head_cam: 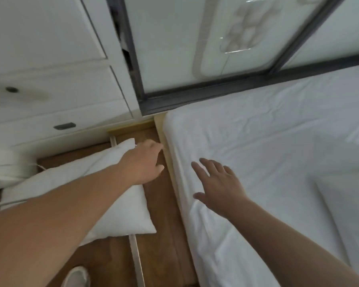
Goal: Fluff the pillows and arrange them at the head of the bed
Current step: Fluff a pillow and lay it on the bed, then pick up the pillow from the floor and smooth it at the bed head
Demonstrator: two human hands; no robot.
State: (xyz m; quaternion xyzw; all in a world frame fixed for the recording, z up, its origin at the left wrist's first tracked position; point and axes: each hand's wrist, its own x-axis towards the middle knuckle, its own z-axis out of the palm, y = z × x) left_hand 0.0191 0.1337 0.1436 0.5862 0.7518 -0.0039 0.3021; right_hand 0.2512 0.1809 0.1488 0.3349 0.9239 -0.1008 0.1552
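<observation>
A white pillow (116,212) lies on the wooden floor to the left of the bed (267,154), which is covered with a white sheet. My left hand (143,162) reaches over the pillow's far corner, fingers curled downward toward its edge; whether it grips the pillow is not visible. My right hand (218,183) hovers over the bed's left edge with fingers spread and nothing in it. A second white pillow (346,204) lies on the bed at the right, partly cut off.
A white cabinet with drawers (50,104) stands at the back left. A dark-framed glass panel (195,48) runs along the far side of the bed. A white shoe (77,276) shows on the wooden floor (162,245) at the bottom. White bedding (6,162) sits at the left edge.
</observation>
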